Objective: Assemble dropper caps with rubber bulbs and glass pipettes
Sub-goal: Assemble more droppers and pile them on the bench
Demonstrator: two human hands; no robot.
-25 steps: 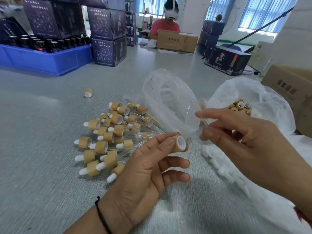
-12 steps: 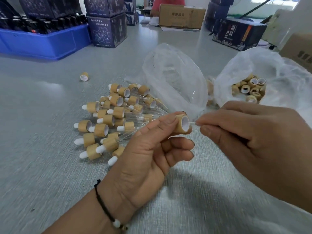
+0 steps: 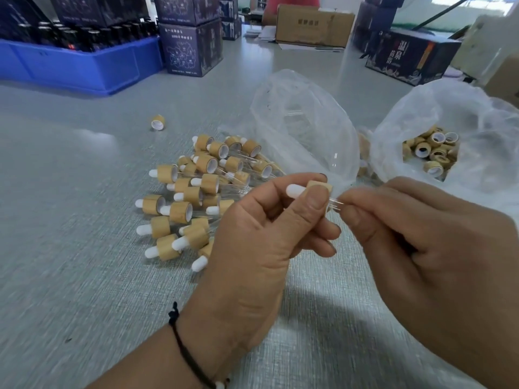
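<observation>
My left hand (image 3: 261,242) pinches a bamboo-coloured dropper cap (image 3: 318,188) between thumb and forefinger, its white rubber bulb (image 3: 295,190) pointing left. My right hand (image 3: 421,248) pinches a clear glass pipette (image 3: 335,204) whose end sits inside the cap's open side. Most of the pipette is hidden by my right fingers. A pile of assembled droppers (image 3: 196,192) lies on the grey table (image 3: 70,248) left of my hands.
A clear bag (image 3: 303,127) lies behind my hands. A second plastic bag (image 3: 491,153) at right holds loose caps (image 3: 432,153). One stray cap (image 3: 157,122) lies alone. A blue crate (image 3: 84,66) of dark bottles, dark boxes (image 3: 193,49) and cartons (image 3: 314,23) stand at the back.
My right hand brought the pipette to the cap and pushed it in. My left hand turned the cap so the bulb now shows on the left. The camera tilted down.
</observation>
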